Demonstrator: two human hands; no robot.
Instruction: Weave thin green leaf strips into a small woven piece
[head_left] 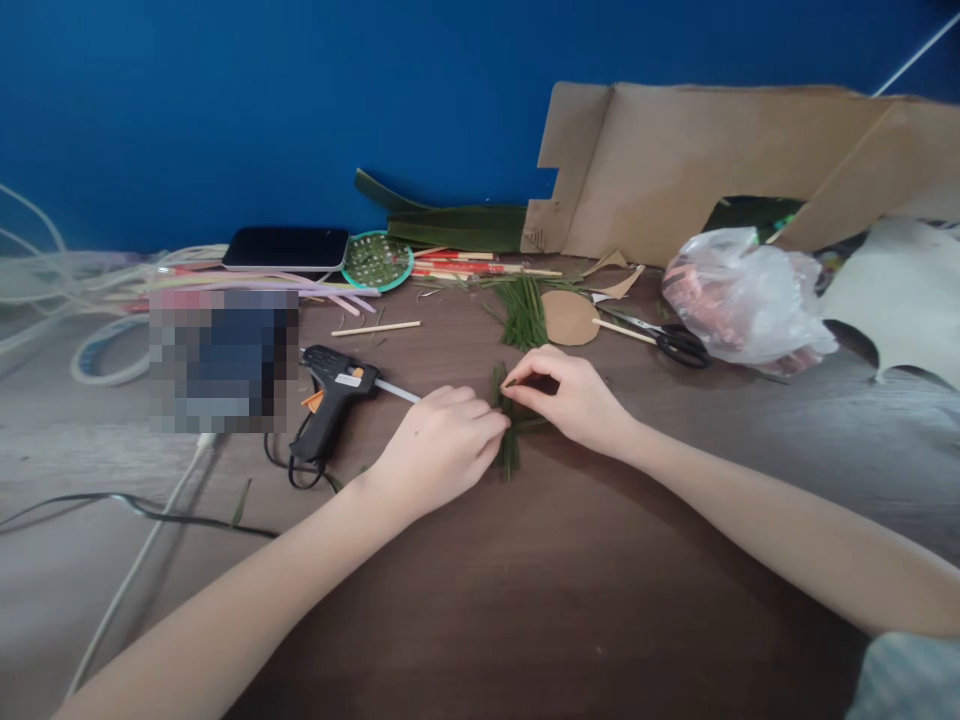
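Note:
Over the middle of the table, both hands meet at a small bundle of green leaf strips [510, 456]. My left hand [448, 438] is closed around the bundle's left side, its fingertips hidden behind the hand. From the other side, my right hand [574, 398] pinches with thumb and forefinger at the bundle, seemingly on a thin strip. One strip sticks out to the right under that hand. Just beyond lie a second, thicker bundle of green strips [523, 312] and a round piece of cardboard [571, 318].
A black glue gun [330, 400] with its cord lies to the left, near a wooden stick [376, 328]. Scissors [679, 345] and a plastic bag [746, 295] sit at right. Behind stand folded cardboard [660, 160], a phone [286, 248] and long green leaves [465, 226].

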